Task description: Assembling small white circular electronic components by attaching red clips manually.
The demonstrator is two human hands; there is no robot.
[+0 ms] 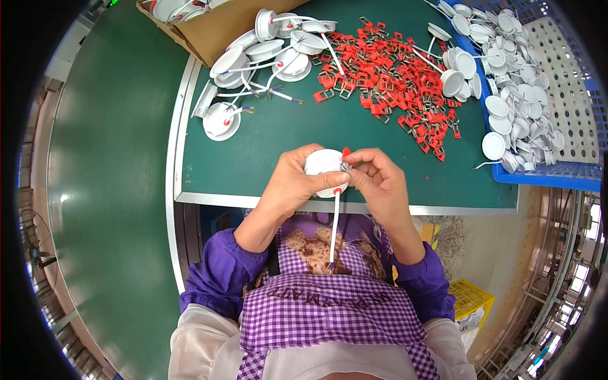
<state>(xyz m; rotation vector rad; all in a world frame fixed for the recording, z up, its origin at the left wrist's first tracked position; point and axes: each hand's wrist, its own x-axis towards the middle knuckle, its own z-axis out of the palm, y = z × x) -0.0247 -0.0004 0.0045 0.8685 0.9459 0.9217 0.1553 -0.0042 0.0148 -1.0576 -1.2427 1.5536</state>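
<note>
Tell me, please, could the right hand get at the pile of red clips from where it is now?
Probably yes: the right hand is pinching at the white round lamp, but only bare green tabletop lies between it and the red clips.

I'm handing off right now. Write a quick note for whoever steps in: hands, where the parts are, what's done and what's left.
Left hand: grips a round white lamp housing, its white cable hanging down.
Right hand: pinches a red clip at the housing's edge.
Parts: red clip pile on the green table; wired housings far left; more in the blue crate on the right.
Done: cannot tell how many.
Left: this clip is not clearly seated.
</note>
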